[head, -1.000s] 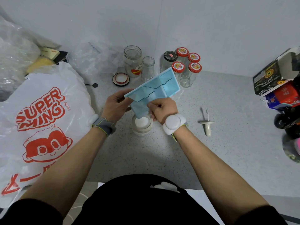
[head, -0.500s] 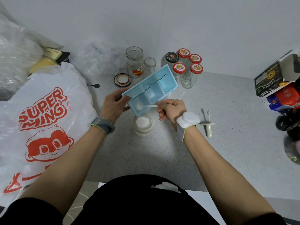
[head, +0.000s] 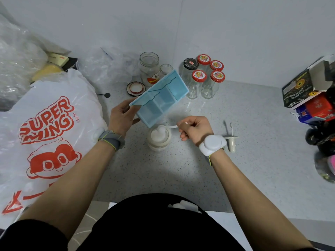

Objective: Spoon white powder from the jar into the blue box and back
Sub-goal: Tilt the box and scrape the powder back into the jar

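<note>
The blue box (head: pixel 161 98), divided into compartments with its lid open, is tilted above the counter, and my left hand (head: pixel 121 117) grips its left end. Just below its lower corner stands the small glass jar (head: pixel 159 140) filled with white powder. My right hand (head: pixel 194 130) pinches the handle of a white spoon (head: pixel 165 128). The spoon's bowl hangs over the jar's mouth with white powder heaped on it.
A white shopping bag (head: pixel 49 124) with red print fills the left side. Several empty glass jars (head: pixel 201 78), some with red lids, and a loose lid (head: pixel 135 88) stand at the back. A white tool (head: pixel 231 140) lies right of my wrist. Boxes (head: pixel 308 95) are stacked at far right.
My right hand has drawn the spoon out of the blue box and lowered it rightward, so its bowl now sits over the jar. The box stays tilted in my left hand.
</note>
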`<act>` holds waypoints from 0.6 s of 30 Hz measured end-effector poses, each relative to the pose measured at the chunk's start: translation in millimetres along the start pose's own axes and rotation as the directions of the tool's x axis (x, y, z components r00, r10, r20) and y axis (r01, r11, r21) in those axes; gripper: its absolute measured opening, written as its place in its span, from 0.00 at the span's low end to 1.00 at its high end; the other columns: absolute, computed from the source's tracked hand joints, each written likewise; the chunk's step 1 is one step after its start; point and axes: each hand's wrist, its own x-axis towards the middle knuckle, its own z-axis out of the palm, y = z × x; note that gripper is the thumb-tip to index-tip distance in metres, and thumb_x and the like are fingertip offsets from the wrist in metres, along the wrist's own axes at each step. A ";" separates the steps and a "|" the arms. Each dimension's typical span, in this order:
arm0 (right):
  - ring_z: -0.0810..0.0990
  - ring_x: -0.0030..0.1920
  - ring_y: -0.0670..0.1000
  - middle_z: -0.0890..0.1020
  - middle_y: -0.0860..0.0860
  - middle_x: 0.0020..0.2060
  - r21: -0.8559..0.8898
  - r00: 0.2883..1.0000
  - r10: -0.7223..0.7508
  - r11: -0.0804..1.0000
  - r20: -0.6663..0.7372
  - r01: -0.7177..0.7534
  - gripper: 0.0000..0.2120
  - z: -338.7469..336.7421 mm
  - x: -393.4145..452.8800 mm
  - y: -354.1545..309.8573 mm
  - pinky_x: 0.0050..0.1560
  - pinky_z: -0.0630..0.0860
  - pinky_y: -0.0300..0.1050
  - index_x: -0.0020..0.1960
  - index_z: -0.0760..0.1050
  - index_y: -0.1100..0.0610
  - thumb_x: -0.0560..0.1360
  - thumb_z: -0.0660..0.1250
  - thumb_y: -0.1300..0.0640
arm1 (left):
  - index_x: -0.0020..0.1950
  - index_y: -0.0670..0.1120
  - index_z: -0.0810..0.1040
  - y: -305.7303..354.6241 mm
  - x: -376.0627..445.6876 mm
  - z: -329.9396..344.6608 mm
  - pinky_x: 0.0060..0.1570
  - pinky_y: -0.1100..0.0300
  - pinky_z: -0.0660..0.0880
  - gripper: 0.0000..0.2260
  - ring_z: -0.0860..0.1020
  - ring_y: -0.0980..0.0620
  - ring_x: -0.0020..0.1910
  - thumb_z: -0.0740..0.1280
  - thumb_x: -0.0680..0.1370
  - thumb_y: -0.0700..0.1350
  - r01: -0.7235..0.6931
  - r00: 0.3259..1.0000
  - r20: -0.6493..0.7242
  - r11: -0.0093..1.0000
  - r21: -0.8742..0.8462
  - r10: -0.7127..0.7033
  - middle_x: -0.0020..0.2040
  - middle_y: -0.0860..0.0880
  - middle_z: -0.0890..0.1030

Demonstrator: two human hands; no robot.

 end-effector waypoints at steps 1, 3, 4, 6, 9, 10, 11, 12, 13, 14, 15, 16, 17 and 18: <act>0.78 0.25 0.48 0.79 0.56 0.30 -0.025 1.000 -0.005 1.000 -0.003 0.005 0.05 0.9 0.1 3.6 0.29 0.79 0.41 0.39 0.80 0.61 0.73 0.67 0.66 | 0.53 0.54 0.81 0.2 -0.5 -0.2 0.48 0.51 0.81 0.07 0.81 0.59 0.46 0.66 0.79 0.43 -0.001 1.000 -0.001 1.000 -0.005 0.001 0.45 0.56 0.82; 0.79 0.27 0.50 0.79 0.56 0.31 -0.046 1.000 -0.009 0.999 -0.009 0.009 0.04 1.9 0.4 8.2 0.32 0.80 0.43 0.40 0.81 0.61 0.72 0.68 0.65 | 0.52 0.55 0.81 0.1 -1.3 -0.3 0.48 0.51 0.81 0.08 0.81 0.59 0.46 0.66 0.79 0.43 -0.005 1.000 0.003 1.000 -0.008 0.005 0.45 0.56 0.82; 0.79 0.27 0.50 0.79 0.56 0.31 -0.048 1.000 -0.010 0.999 -0.014 0.009 0.04 2.3 0.1 8.8 0.32 0.80 0.43 0.41 0.81 0.61 0.72 0.69 0.65 | 0.52 0.55 0.81 -0.2 -1.7 -0.7 0.49 0.51 0.81 0.08 0.81 0.58 0.47 0.66 0.79 0.43 -0.008 1.000 0.005 1.000 -0.004 0.008 0.45 0.55 0.82; 0.79 0.27 0.49 0.79 0.55 0.31 -0.046 1.000 -0.016 0.999 -0.022 0.015 0.03 1.6 -0.1 7.7 0.34 0.80 0.44 0.41 0.81 0.62 0.72 0.68 0.66 | 0.52 0.55 0.81 -0.5 -2.4 -0.6 0.49 0.49 0.81 0.07 0.81 0.56 0.48 0.67 0.79 0.43 -0.008 1.000 0.009 1.000 0.003 0.008 0.46 0.54 0.82; 0.78 0.26 0.49 0.79 0.56 0.29 0.000 0.998 -0.048 0.999 -0.050 0.048 0.03 -2.2 -0.5 2.3 0.33 0.80 0.44 0.42 0.81 0.62 0.73 0.69 0.65 | 0.51 0.56 0.81 0.0 -3.1 0.6 0.50 0.49 0.81 0.08 0.81 0.56 0.48 0.67 0.79 0.43 -0.005 1.000 0.015 1.000 0.009 0.005 0.45 0.55 0.82; 0.78 0.26 0.49 0.79 0.57 0.29 0.028 0.996 -0.068 0.997 -0.064 0.069 0.02 -3.2 -0.6 -0.9 0.32 0.79 0.43 0.42 0.81 0.63 0.73 0.69 0.64 | 0.51 0.56 0.81 0.3 -3.6 0.9 0.50 0.49 0.81 0.08 0.81 0.56 0.48 0.67 0.79 0.43 -0.007 1.000 0.019 1.000 0.014 0.006 0.45 0.54 0.82; 0.78 0.25 0.49 0.79 0.58 0.29 0.051 0.993 -0.091 0.994 -0.079 0.095 0.02 -3.5 -0.6 -4.3 0.32 0.79 0.43 0.43 0.80 0.63 0.73 0.69 0.64 | 0.52 0.55 0.81 0.4 -4.3 1.5 0.51 0.48 0.81 0.08 0.80 0.56 0.48 0.66 0.79 0.43 -0.007 1.000 0.024 1.000 0.018 0.007 0.46 0.54 0.81; 0.77 0.25 0.49 0.79 0.59 0.30 0.057 0.989 -0.119 0.991 -0.091 0.125 0.03 -2.9 -0.5 -8.1 0.32 0.79 0.42 0.44 0.81 0.64 0.73 0.69 0.64 | 0.53 0.55 0.81 0.3 -4.7 2.1 0.51 0.48 0.80 0.08 0.80 0.56 0.48 0.66 0.79 0.43 -0.010 0.999 0.032 1.000 0.026 0.009 0.46 0.54 0.82; 0.78 0.26 0.49 0.80 0.60 0.31 0.052 0.984 -0.150 0.987 -0.094 0.155 0.04 -1.4 -0.2 -12.3 0.32 0.79 0.43 0.45 0.81 0.64 0.73 0.70 0.64 | 0.53 0.55 0.81 0.4 -5.2 3.1 0.51 0.48 0.80 0.08 0.81 0.56 0.48 0.66 0.79 0.43 -0.012 0.999 0.042 0.999 0.033 0.011 0.47 0.53 0.82; 0.78 0.26 0.49 0.81 0.60 0.31 0.025 0.979 -0.182 0.983 -0.094 0.185 0.04 1.1 0.7 -16.1 0.33 0.80 0.43 0.46 0.81 0.64 0.73 0.70 0.63 | 0.54 0.55 0.81 0.4 -5.6 3.9 0.51 0.48 0.80 0.08 0.81 0.56 0.48 0.67 0.79 0.43 -0.015 0.999 0.053 0.999 0.041 0.013 0.47 0.53 0.82; 0.79 0.27 0.49 0.81 0.60 0.32 -0.022 0.971 -0.219 0.976 -0.092 0.218 0.04 3.6 2.2 -19.5 0.34 0.80 0.43 0.46 0.82 0.63 0.73 0.70 0.63 | 0.55 0.54 0.81 1.1 -5.9 5.7 0.51 0.49 0.81 0.08 0.81 0.57 0.48 0.67 0.78 0.44 -0.017 0.998 0.066 0.999 0.043 0.014 0.48 0.53 0.83; 0.79 0.28 0.49 0.82 0.59 0.32 -0.103 0.960 -0.268 0.960 -0.083 0.259 0.04 6.7 3.7 -22.3 0.36 0.80 0.43 0.46 0.83 0.61 0.73 0.70 0.62 | 0.55 0.53 0.81 1.6 -6.2 6.7 0.51 0.49 0.81 0.08 0.81 0.57 0.48 0.67 0.78 0.44 -0.019 0.997 0.077 0.999 0.048 0.015 0.48 0.52 0.83; 0.80 0.30 0.50 0.83 0.58 0.33 -0.220 0.939 -0.340 0.921 -0.057 0.321 0.04 9.4 5.9 -24.4 0.37 0.80 0.45 0.45 0.83 0.60 0.73 0.70 0.60 | 0.56 0.52 0.81 3.2 -6.3 8.2 0.51 0.49 0.81 0.09 0.82 0.57 0.48 0.68 0.78 0.44 -0.023 0.996 0.088 0.999 0.048 0.019 0.49 0.51 0.83; 0.81 0.32 0.52 0.83 0.57 0.34 -0.353 0.905 -0.425 0.847 -0.001 0.397 0.05 12.6 8.6 -25.7 0.40 0.79 0.47 0.44 0.83 0.59 0.74 0.69 0.59 | 0.57 0.51 0.81 4.4 -6.3 9.5 0.51 0.50 0.81 0.09 0.82 0.57 0.48 0.68 0.78 0.44 -0.029 0.995 0.098 0.998 0.052 0.023 0.49 0.51 0.83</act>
